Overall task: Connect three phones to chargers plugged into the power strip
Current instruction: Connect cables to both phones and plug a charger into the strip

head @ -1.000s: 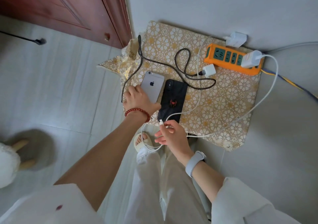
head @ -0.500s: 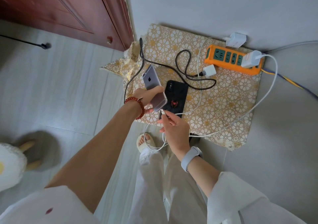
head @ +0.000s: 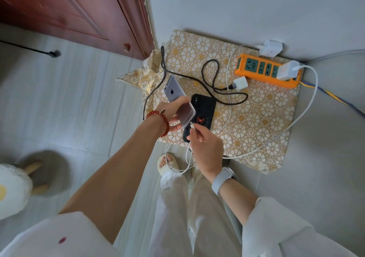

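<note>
Over the mat (head: 256, 118), silver phone (head: 178, 100) port hidden, right hand (head: 205, 148) covering plug

A dark reddish-brown panelled wooden door (head: 69, 10) fills the upper left, meeting a plain pale grey wall (head: 246, 6) at its frame. Pale grey floor tiles (head: 65, 102) with faint streaks spread below, softly lit. A thin black cord (head: 29, 49) lies along the door's foot.

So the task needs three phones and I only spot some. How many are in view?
2. A silver phone is held in the left hand; a black phone lies on the patterned mat. A third may be out of view.
</note>
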Demonstrator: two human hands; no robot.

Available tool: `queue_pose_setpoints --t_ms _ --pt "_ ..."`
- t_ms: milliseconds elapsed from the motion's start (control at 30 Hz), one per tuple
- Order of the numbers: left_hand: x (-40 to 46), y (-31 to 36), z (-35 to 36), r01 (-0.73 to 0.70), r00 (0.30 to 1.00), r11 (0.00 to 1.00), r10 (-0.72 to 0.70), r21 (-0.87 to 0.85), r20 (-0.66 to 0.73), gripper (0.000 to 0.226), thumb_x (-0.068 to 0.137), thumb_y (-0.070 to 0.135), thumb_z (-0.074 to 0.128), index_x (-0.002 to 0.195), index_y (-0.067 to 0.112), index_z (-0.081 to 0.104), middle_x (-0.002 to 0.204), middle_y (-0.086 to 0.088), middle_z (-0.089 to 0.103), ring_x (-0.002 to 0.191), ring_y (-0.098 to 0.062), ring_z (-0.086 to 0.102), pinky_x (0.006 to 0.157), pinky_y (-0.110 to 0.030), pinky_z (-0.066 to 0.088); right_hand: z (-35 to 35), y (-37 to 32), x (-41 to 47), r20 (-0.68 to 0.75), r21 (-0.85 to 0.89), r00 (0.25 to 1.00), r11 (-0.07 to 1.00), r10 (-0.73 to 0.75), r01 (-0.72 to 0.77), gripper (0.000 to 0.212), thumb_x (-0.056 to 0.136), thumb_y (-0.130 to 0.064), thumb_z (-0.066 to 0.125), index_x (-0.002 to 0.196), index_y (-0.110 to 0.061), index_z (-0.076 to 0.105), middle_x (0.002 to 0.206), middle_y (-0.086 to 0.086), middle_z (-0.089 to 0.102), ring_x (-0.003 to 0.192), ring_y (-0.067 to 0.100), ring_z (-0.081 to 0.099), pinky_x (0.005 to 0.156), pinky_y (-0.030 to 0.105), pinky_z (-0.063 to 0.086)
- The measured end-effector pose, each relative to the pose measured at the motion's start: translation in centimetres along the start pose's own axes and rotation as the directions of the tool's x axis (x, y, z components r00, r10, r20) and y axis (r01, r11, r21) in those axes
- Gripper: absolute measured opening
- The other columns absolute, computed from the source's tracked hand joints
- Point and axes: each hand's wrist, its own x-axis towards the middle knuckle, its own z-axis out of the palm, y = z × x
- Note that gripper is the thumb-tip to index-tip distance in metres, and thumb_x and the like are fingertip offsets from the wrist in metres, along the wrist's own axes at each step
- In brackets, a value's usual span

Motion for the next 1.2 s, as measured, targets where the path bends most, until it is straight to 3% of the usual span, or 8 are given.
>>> queue_pose_setpoints --t_ms 167,300,500,600,767,1067,1200 --pt "-0.05 0.08 0.39 0.002 1.000 1.000 -0.002 -0.013 -0.016 0.039 0.075 0.031 0.068 0.103 0.010 0.050 0.084 -0.003 0.057 0.077 -0.015 0.057 0.065 -0.033 0.053 -0.43 0.13 0.03 0.009 0.009 1.000 1.000 0.004 -0.004 0.020 0.088 -0.024 0.052 0.098 -0.020 0.069 0.073 0.006 0.074 0.068 0.025 0.066 0.068 0.043 0.054" --pt "-0.14 0.13 0.52 -0.004 1.000 1.000 0.004 0.000 -0.021 0.037 0.076 0.031 0.067 0.101 0.010 0.050 0.083 -0.003 0.057 0.076 -0.014 0.057 0.058 -0.030 0.051 -0.30 -0.36 0.57 -0.023 -0.009 0.999 0.999 -0.036 0.036 0.018 0.087 -0.023 0.053 0.094 -0.019 0.070 0.067 0.008 0.072 0.064 0.026 0.065 0.062 0.042 0.054" --pt "0.02 0.23 0.56 0.008 1.000 1.000 -0.008 -0.007 -0.021 0.038 0.075 0.032 0.067 0.101 0.010 0.051 0.083 -0.003 0.057 0.078 -0.016 0.057 0.068 -0.034 0.052 -0.27 -0.33 0.46 -0.028 -0.021 0.999 0.999 -0.034 0.034 0.021 0.088 -0.021 0.052 0.099 -0.019 0.069 0.068 0.007 0.072 0.066 0.024 0.066 0.063 0.041 0.055" --pt "0.01 0.24 0.53 0.012 1.000 1.000 -0.013 -0.009 -0.015 0.039 0.075 0.031 0.068 0.103 0.010 0.050 0.082 -0.003 0.055 0.076 -0.015 0.056 0.065 -0.032 0.052 -0.39 -0.11 0.46 -0.029 -0.036 1.000 0.999 -0.011 0.010 0.023 0.088 -0.022 0.051 0.102 -0.021 0.069 0.068 0.009 0.071 0.065 0.024 0.064 0.064 0.042 0.055" --pt "0.15 0.35 0.45 0.019 1.000 1.000 -0.020 -0.019 -0.009 0.041 0.075 0.032 0.068 0.104 0.010 0.050 0.085 -0.003 0.056 0.077 -0.016 0.057 0.065 -0.032 0.052 -0.39 -0.39 0.74 -0.087 -0.066 0.994 0.996 -0.069 0.063 0.021 0.088 -0.020 0.053 0.099 -0.019 0.070 0.060 0.011 0.068 0.055 0.028 0.060 0.054 0.042 0.054" --pt "0.36 0.43 0.50 0.032 0.999 0.999 -0.033 -0.033 -0.007 0.044 0.073 0.034 0.069 0.106 0.011 0.052 0.087 -0.004 0.059 0.079 -0.017 0.059 0.072 -0.035 0.053 -0.41 -0.10 0.77 -0.099 -0.096 0.986 0.988 -0.132 0.122 0.023 0.086 -0.021 0.053 0.102 -0.019 0.070 0.063 0.005 0.071 0.052 0.019 0.058 0.049 0.027 0.046" --pt "0.31 0.55 0.59 0.031 0.999 0.999 -0.031 -0.023 -0.010 0.049 0.072 0.035 0.069 0.110 0.010 0.051 0.086 -0.003 0.058 0.078 -0.017 0.059 0.067 -0.033 0.054 -0.25 -0.13 0.64 -0.097 -0.114 0.986 0.986 -0.136 0.125 0.024 0.086 -0.022 0.052 0.101 -0.020 0.070 0.062 0.003 0.070 0.051 0.018 0.055 0.050 0.024 0.039"
